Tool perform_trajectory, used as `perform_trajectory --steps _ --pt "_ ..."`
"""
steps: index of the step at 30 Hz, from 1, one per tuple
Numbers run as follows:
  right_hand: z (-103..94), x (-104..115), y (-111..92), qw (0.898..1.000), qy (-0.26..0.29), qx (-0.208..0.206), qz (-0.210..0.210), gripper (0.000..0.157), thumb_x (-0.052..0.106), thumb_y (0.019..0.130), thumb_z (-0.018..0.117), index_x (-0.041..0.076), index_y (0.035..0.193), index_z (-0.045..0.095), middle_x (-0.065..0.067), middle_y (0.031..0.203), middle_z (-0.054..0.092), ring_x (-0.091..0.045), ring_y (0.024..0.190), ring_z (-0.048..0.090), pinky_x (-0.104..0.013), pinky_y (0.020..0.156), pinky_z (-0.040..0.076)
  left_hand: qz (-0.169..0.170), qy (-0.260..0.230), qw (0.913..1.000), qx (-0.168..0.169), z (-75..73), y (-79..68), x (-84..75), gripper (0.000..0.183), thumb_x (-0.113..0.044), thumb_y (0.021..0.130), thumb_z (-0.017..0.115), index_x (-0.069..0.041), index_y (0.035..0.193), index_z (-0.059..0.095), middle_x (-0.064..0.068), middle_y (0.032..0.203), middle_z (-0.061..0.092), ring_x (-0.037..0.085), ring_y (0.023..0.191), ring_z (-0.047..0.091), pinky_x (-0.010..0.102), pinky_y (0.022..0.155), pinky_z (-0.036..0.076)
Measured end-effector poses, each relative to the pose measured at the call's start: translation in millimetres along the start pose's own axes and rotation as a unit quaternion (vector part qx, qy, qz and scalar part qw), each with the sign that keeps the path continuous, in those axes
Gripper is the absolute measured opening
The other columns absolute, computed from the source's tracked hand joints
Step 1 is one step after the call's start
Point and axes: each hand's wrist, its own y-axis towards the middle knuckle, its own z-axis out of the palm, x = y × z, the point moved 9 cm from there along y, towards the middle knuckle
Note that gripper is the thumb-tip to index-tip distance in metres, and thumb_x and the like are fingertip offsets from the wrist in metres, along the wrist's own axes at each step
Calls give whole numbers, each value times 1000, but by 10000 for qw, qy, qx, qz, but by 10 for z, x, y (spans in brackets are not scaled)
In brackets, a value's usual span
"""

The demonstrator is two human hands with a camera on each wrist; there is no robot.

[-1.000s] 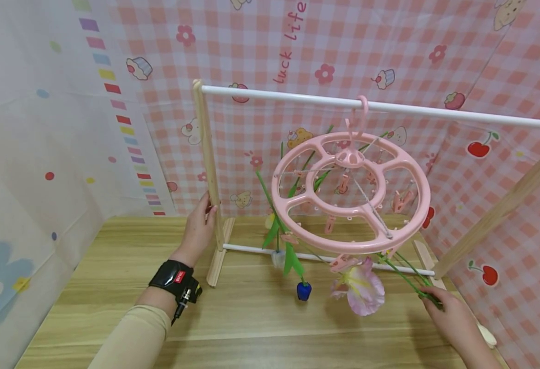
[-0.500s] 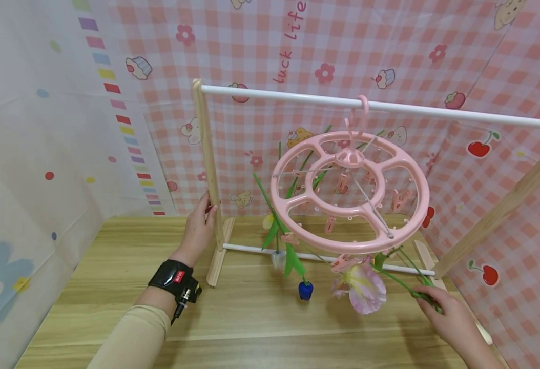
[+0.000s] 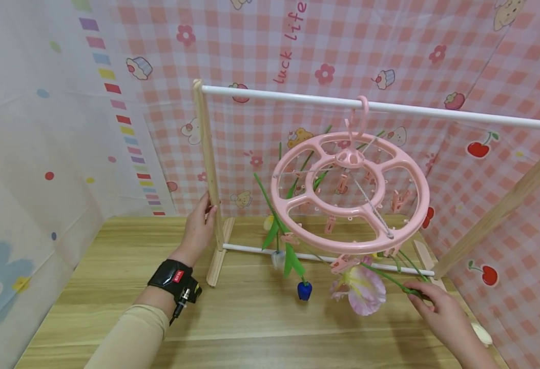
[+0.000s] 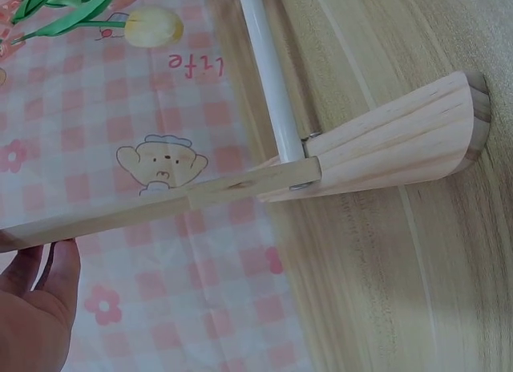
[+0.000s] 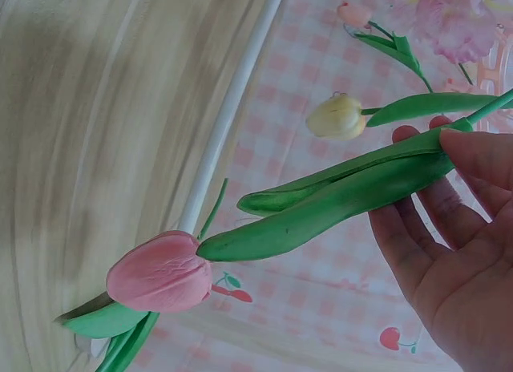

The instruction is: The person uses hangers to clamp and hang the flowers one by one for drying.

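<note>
My left hand (image 3: 201,225) grips the left wooden post (image 3: 209,159) of a drying rack; in the left wrist view the thumb and fingers lie against the post. My right hand (image 3: 440,312) pinches a green stem with two long leaves (image 5: 345,179) between thumb and fingers. A pink tulip (image 5: 159,272) hangs at the leaf tips, their join hidden. The stem's free end points left, near the clips under a round pink clip hanger (image 3: 350,246). From that hanger hang a frilly pink flower (image 3: 366,289), a blue tulip (image 3: 304,290) and a white tulip (image 3: 277,259).
The hanger hooks over the rack's white top bar (image 3: 274,96). A white lower bar (image 3: 247,249) runs just above the wooden table (image 3: 251,328). A yellow tulip (image 5: 335,117) hangs behind. The right wooden post (image 3: 500,205) leans close to the cloth wall.
My right hand has moved slightly left, carrying the stem's free end left toward the frilly pink flower. The left hand has stayed on the post.
</note>
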Motion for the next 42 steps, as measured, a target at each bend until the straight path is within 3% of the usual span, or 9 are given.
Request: perform_trajectory --steps 6,10,15,19,25,30,35,39,42 --pt "18 74 -3 9998 103 162 -24 21 2 82 67 11 101 67 -2 99 64 2 88 52 -29 61 55 -213 -195 9996 -24 -8 -1 0 47 -13 99 43 -8 145 31 20 128 49 29 114 48 42 91 47" --pt "10 98 -7 9997 87 205 68 20 5 84 67 13 102 67 -1 99 64 1 89 52 -33 61 55 -368 -655 9965 -355 -60 -27 -14 52 -13 97 49 -8 145 29 17 131 46 27 117 44 42 93 45" --pt "-12 170 -20 9999 155 -5 -5 22 5 83 67 13 104 67 2 98 65 -1 88 55 -20 67 51 -269 -1391 9833 -1141 -192 -149 -108 56 -11 93 56 -6 142 31 12 130 42 27 119 41 42 94 43" --pt "-17 265 -34 9992 313 -184 -181 24 3 82 68 12 105 67 3 97 66 0 87 56 -8 71 44 -56 -1859 9734 -1336 -269 -322 -346 55 -4 91 57 -1 139 31 17 128 40 30 117 41 41 93 43" --pt "0 409 -50 9985 386 -224 -303 26 5 81 70 14 105 67 9 99 63 3 91 53 -2 78 38 272 -2149 9683 -1244 -262 -579 -753 52 7 87 56 9 134 32 26 124 41 39 114 41 32 89 45" --pt "-10 646 -43 9946 545 -390 -798 30 0 77 72 10 104 67 5 102 63 0 93 53 -3 82 38 563 -2347 9641 -1108 -176 -740 -957 52 12 84 58 12 131 34 26 120 46 40 111 45 31 87 48" --pt "75 914 -14 9894 682 -317 -1239 36 1 75 74 12 108 67 5 105 63 -4 99 54 -6 86 40 729 -2499 9632 -667 -25 -865 -1127 51 12 83 60 12 129 37 23 119 49 37 108 48 35 86 49" --pt "138 1142 3 9794 1022 -398 -1695 43 -3 70 76 12 109 67 2 106 64 -12 99 56 -12 88 43 719 -2708 9592 -387 83 -952 -1233 49 12 82 61 10 127 41 21 117 52 39 107 48 42 86 49" --pt "193 1269 13 9745 1260 -427 -1809 43 -4 68 76 11 107 67 0 105 64 -14 99 57 -14 89 43 761 -2752 9583 -151 168 -1011 -1322 46 12 82 61 11 124 44 21 116 53 39 106 50 43 85 50"
